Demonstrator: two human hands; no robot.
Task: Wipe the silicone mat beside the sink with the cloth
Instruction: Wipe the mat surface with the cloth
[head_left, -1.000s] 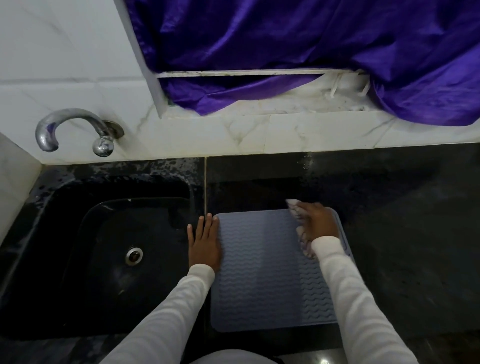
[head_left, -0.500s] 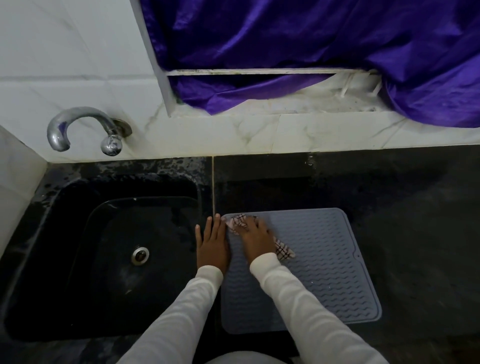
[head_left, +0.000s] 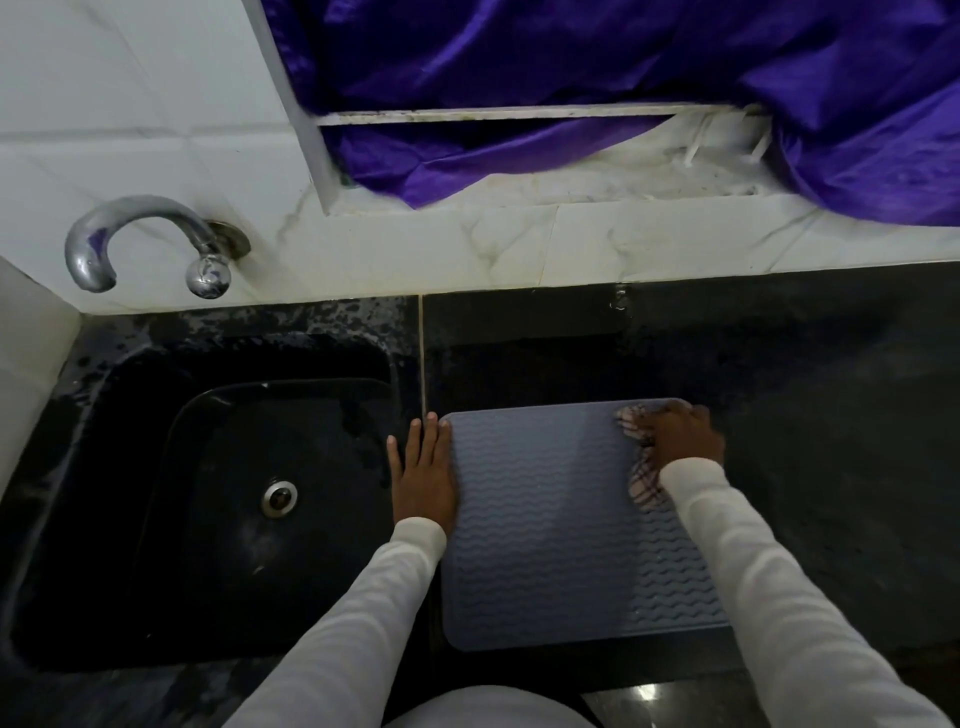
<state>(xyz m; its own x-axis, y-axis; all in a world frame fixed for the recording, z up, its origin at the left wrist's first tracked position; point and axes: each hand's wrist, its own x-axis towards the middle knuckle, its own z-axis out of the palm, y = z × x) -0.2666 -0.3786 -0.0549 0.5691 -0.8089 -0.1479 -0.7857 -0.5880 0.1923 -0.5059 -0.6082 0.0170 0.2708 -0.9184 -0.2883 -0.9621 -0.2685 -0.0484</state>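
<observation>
Grey mat (head_left: 540, 525), one cloth (head_left: 640, 467), two hands.

Long white sleeves (head_left: 343, 639), both arms.

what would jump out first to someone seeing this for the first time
The shiny purple fabric draped over the ledge at the top draws the eye first. Below it, on the dark counter, lies a grey silicone mat: the right hand presses a checked cloth on its far right corner, and the left hand lies flat along its left edge. Left of the mat is a black sink under a curved chrome tap.
</observation>
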